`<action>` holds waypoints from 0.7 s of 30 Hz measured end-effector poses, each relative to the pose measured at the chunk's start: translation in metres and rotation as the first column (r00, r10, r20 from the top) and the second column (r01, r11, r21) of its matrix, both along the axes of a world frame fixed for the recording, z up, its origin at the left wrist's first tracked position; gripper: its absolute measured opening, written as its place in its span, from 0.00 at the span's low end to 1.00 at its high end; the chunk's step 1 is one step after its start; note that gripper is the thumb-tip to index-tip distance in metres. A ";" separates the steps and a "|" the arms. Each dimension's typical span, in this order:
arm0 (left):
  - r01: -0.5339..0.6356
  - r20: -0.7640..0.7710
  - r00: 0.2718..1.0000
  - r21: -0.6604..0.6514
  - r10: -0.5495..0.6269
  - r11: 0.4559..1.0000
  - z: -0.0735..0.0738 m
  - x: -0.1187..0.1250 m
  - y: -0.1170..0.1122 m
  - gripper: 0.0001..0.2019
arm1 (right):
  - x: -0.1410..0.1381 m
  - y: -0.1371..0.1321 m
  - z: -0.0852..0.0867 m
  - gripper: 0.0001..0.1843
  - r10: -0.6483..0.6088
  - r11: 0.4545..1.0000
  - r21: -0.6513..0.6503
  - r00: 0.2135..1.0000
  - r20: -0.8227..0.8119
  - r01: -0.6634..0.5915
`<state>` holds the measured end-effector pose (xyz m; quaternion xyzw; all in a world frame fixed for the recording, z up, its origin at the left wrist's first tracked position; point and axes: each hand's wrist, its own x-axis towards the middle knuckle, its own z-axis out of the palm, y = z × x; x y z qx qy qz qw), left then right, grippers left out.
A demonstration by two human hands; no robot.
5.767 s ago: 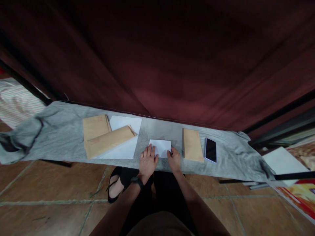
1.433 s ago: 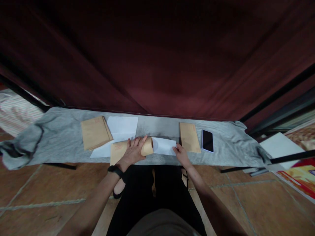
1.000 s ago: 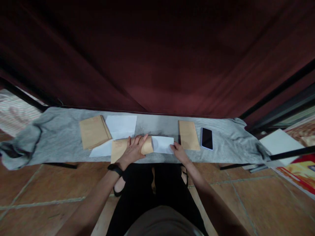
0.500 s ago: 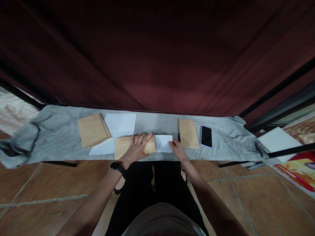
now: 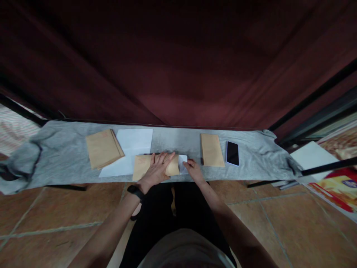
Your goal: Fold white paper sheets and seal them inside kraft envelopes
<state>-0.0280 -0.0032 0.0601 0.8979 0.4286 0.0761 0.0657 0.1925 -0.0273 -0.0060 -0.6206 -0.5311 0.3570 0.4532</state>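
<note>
A brown paper envelope [image 5: 141, 167] lies sideways in front of me, its right end bulging a little. Across its middle rests my left hand [image 5: 158, 169], fingers over the top edge, holding it. A folded white paper [image 5: 182, 162] sticks out of the envelope's right end, the rest hidden inside. My right hand [image 5: 193, 170] pinches the outer end of that paper between thumb and fingers. Left of my left hand are white sheets [image 5: 135, 139] and a stack of brown envelopes [image 5: 103, 149], which overlaps them.
Another brown envelope or small pile [image 5: 212, 150] lies to the right, beside a phone [image 5: 232, 153]. Grey cloth [image 5: 175, 137] covers the narrow table. A dark red curtain [image 5: 178, 93] hangs behind it. Black metal bars [image 5: 315, 100] stand at the right.
My right hand has moved left, pushing the white paper further into the envelope, so less of it shows. My left hand stays on the envelope.
</note>
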 end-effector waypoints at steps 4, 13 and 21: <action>0.010 0.005 1.000 -0.006 -0.010 1.000 0.002 0.005 -0.002 0.59 | -0.006 0.001 0.000 0.16 0.019 1.000 -0.021 1.000 0.010 -0.019; 0.037 0.020 0.999 0.005 -0.037 0.999 -0.001 0.011 -0.003 0.58 | -0.013 0.005 -0.001 0.18 -0.014 0.997 -0.072 0.999 0.030 0.016; 0.042 0.031 0.999 -0.004 -0.042 0.999 -0.003 0.015 -0.001 0.58 | -0.018 0.008 -0.002 0.14 -0.047 0.996 -0.071 0.999 -0.005 0.047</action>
